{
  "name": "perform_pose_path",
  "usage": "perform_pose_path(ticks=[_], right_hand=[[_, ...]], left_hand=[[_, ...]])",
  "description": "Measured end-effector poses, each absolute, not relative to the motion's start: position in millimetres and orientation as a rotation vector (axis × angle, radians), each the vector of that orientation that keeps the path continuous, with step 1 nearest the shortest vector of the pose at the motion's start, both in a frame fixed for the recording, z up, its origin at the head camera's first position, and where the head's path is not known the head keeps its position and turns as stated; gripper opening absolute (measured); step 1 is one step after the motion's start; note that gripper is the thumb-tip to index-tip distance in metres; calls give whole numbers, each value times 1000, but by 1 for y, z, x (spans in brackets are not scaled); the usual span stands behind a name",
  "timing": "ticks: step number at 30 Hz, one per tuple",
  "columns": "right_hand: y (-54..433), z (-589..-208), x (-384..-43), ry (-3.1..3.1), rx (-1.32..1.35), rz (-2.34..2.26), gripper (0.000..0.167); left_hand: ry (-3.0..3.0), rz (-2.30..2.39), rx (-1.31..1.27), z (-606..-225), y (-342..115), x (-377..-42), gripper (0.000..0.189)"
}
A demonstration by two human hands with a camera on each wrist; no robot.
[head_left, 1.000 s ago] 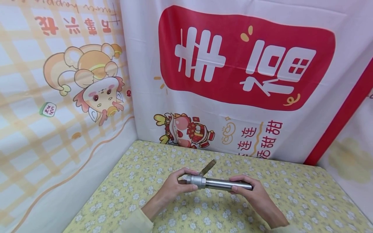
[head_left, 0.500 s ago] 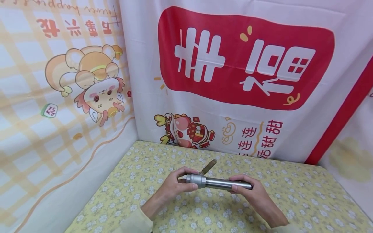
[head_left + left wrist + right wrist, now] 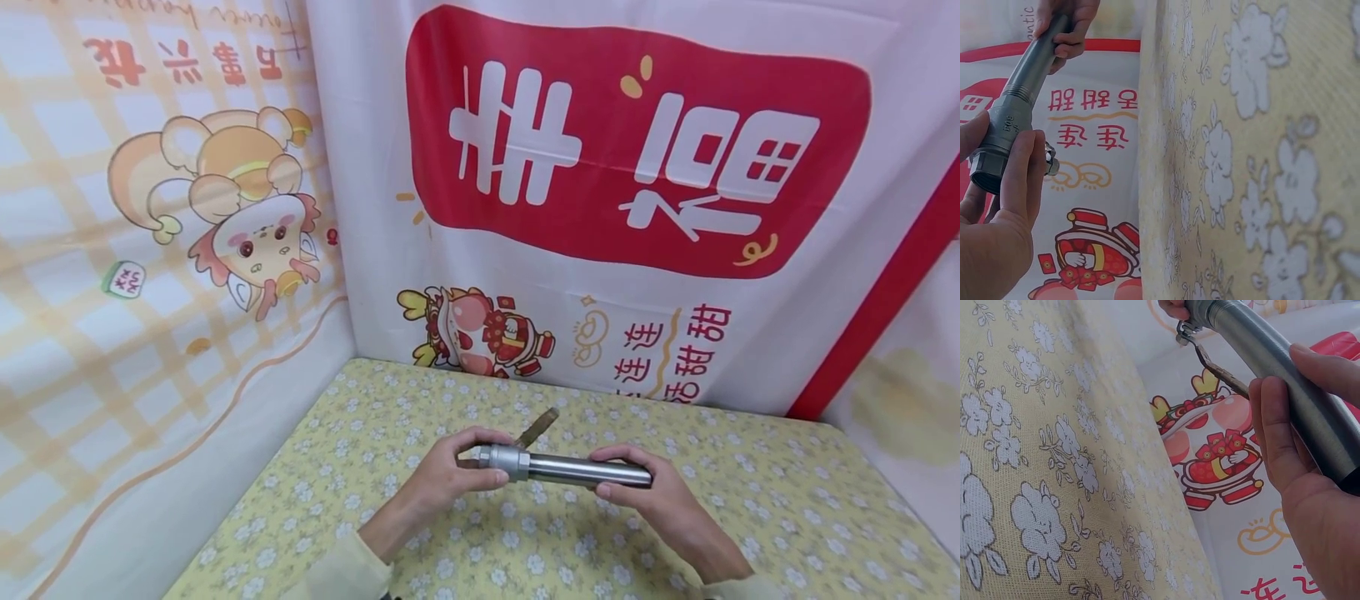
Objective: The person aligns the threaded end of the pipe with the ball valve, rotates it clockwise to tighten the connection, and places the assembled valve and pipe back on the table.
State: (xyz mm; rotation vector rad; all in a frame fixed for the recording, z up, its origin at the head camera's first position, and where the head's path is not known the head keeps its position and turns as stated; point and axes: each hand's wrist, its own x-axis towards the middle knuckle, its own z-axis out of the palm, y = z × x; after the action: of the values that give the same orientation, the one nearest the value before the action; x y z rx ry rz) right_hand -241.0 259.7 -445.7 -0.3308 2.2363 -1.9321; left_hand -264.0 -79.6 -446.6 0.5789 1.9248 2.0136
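A grey metal ball valve (image 3: 506,461) and a smooth steel pipe (image 3: 562,470) are joined end to end, held level above the table. My left hand (image 3: 448,468) grips the valve body, thumb on the near side and fingers on the far side. The valve's brownish lever handle (image 3: 538,427) sticks out away from me. My right hand (image 3: 651,485) holds the pipe near its free end, between thumb and fingers. In the left wrist view, some thread (image 3: 1020,94) shows where the pipe enters the valve, and the valve's hexagonal open end (image 3: 988,172) faces the camera.
A yellow flowered cloth (image 3: 315,500) covers the table under both hands. Behind it hangs a white curtain with a red printed panel (image 3: 600,50). A checked, cartoon-printed sheet (image 3: 67,358) closes off the left side.
Both hands keep the same hold on the valve and pipe, which have barely moved. The background has shifted slightly upward in the head view.
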Motion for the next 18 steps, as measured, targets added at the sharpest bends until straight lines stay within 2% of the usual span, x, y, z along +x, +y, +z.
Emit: perform_pose_path(ticks=[18], right_hand=[[253,-437,-237,2306,-219,-1946,51]], left_hand=[[1907,2011,560,-444,-81,-263,54]])
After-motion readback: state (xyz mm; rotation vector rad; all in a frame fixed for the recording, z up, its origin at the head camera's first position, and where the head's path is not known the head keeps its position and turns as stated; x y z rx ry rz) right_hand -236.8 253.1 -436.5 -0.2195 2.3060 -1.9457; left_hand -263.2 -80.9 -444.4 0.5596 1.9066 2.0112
